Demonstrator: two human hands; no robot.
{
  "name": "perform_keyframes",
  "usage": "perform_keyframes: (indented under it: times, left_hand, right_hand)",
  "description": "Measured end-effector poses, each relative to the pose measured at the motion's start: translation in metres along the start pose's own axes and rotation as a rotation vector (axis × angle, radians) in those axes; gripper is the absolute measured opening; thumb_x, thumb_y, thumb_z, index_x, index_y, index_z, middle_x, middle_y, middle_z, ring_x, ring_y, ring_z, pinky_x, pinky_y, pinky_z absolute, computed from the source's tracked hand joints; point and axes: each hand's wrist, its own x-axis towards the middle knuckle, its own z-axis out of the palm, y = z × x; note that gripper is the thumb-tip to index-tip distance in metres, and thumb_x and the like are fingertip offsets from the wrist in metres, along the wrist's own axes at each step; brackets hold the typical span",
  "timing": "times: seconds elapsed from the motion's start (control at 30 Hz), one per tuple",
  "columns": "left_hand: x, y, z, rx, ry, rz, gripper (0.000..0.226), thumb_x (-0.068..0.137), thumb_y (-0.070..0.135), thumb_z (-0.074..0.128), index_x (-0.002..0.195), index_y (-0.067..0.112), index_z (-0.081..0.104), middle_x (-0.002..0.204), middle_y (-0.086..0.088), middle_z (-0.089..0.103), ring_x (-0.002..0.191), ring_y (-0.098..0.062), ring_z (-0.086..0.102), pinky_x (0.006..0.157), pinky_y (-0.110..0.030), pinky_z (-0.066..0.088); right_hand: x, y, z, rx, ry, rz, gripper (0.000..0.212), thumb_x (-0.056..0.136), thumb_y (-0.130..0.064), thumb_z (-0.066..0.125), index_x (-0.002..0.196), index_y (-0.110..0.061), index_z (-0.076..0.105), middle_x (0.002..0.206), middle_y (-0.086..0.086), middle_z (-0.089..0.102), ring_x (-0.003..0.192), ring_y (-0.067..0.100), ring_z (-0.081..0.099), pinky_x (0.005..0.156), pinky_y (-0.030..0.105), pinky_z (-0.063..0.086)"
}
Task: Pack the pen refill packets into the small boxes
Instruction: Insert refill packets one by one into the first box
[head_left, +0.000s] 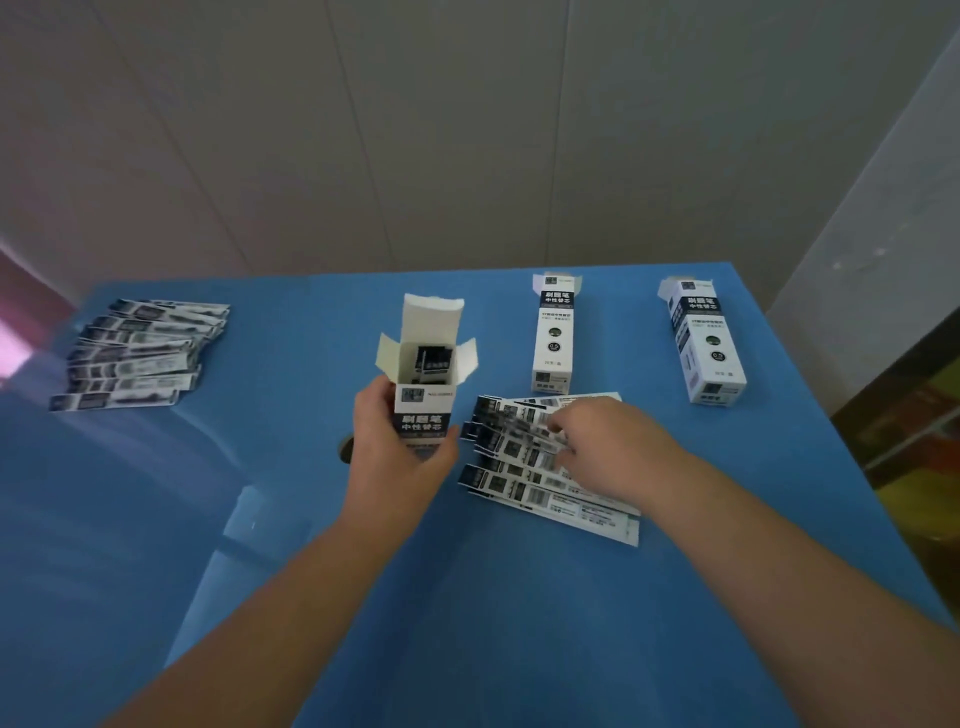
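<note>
My left hand (397, 452) grips a small white box (423, 395) upright on the blue table, its top flaps open and dark packet ends showing inside. To its right lies a fanned pile of pen refill packets (524, 483). My right hand (608, 447) is on that pile, fingertips pinching one blurred packet (519, 423) at the top. Another spread of refill packets (135, 353) lies at the far left. Two more small boxes (553, 332) (704, 340) lie flat at the back right.
The blue table (519, 623) has a round hole (345, 449) just left of my left hand. Its right edge drops off beside the far box. A pale wall rises behind the table.
</note>
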Motion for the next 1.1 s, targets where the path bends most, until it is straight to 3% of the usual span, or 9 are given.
perform_keyframes:
  times: [0.13,0.37,0.5,0.63,0.77,0.83,0.93,1.03,1.1]
  left_hand:
    - [-0.007,-0.003,0.004,-0.010,-0.026,0.033,0.058,0.072,0.031,0.080,0.105,0.064,0.046,0.108,0.012,0.062,0.095,-0.004,0.069,0.075,-0.016,0.056]
    - [-0.007,-0.004,0.006,0.030,-0.001,0.083,0.070,0.077,0.020,0.082,0.107,0.069,0.043,0.117,0.000,0.061,0.099,0.000,0.067,0.078,-0.008,0.052]
    - [-0.007,-0.007,0.008,0.032,0.010,0.088,0.074,0.079,0.013,0.083,0.110,0.068,0.043,0.117,0.002,0.062,0.101,-0.001,0.067,0.080,-0.009,0.053]
    - [-0.007,-0.009,0.010,0.040,0.016,0.093,0.075,0.079,0.013,0.084,0.109,0.068,0.043,0.115,0.004,0.062,0.100,0.000,0.067,0.079,-0.008,0.052]
    - [-0.007,-0.010,0.010,0.048,0.039,0.102,0.077,0.079,0.011,0.084,0.107,0.070,0.043,0.115,0.002,0.061,0.098,0.001,0.067,0.077,-0.006,0.051]
    - [-0.007,-0.009,0.010,0.042,0.051,0.096,0.075,0.077,0.015,0.083,0.106,0.071,0.043,0.113,0.007,0.061,0.097,0.003,0.067,0.076,-0.006,0.051]
    - [-0.007,-0.006,0.011,0.029,0.064,0.082,0.068,0.073,0.022,0.081,0.104,0.070,0.044,0.104,0.025,0.061,0.094,0.005,0.067,0.073,-0.005,0.050]
    - [-0.007,-0.007,0.012,0.011,0.070,0.079,0.061,0.070,0.031,0.078,0.106,0.068,0.045,0.102,0.024,0.061,0.092,0.005,0.066,0.072,-0.005,0.049]
    - [-0.008,-0.007,0.013,0.006,0.078,0.080,0.060,0.069,0.036,0.077,0.108,0.067,0.044,0.107,0.017,0.061,0.093,0.005,0.066,0.073,-0.004,0.048]
  right_hand:
    - [0.001,0.004,-0.008,0.014,0.004,0.028,0.024,0.095,-0.034,0.065,0.076,-0.021,0.057,0.076,-0.004,0.055,0.076,0.023,0.060,0.062,0.031,0.043]
    - [-0.004,0.010,-0.027,0.086,0.016,0.062,0.043,0.084,-0.047,0.077,0.064,-0.027,0.044,0.067,-0.007,0.055,0.059,0.010,0.051,0.049,0.028,0.032]
    - [-0.004,0.013,-0.032,0.072,-0.025,0.078,0.039,0.078,-0.049,0.081,0.071,-0.021,0.054,0.069,-0.003,0.059,0.061,0.013,0.055,0.049,0.028,0.033]
    - [-0.006,0.016,-0.037,0.146,-0.023,0.122,0.040,0.088,-0.052,0.070,0.069,-0.021,0.052,0.067,-0.003,0.057,0.057,0.014,0.053,0.048,0.028,0.032]
    - [-0.015,0.019,-0.053,0.362,0.012,0.160,0.042,0.090,-0.055,0.066,0.079,-0.015,0.062,0.063,-0.001,0.062,0.052,0.017,0.057,0.050,0.029,0.041]
    - [-0.023,0.019,-0.061,0.559,0.032,0.163,0.033,0.089,-0.055,0.068,0.089,-0.022,0.070,0.075,-0.005,0.075,0.063,0.012,0.072,0.065,0.031,0.053]
    - [-0.038,0.009,-0.075,0.928,0.105,0.072,0.020,0.081,-0.054,0.075,0.091,-0.038,0.074,0.089,-0.015,0.078,0.072,0.007,0.076,0.086,0.044,0.056]
    - [-0.048,-0.012,-0.089,1.137,0.276,-0.043,0.032,0.071,-0.061,0.075,0.088,-0.034,0.075,0.086,-0.004,0.079,0.074,0.023,0.077,0.079,0.050,0.061]
    - [-0.049,-0.029,-0.095,1.245,0.389,-0.101,0.023,0.077,-0.055,0.076,0.082,-0.032,0.076,0.082,-0.002,0.079,0.072,0.031,0.075,0.063,0.037,0.063]
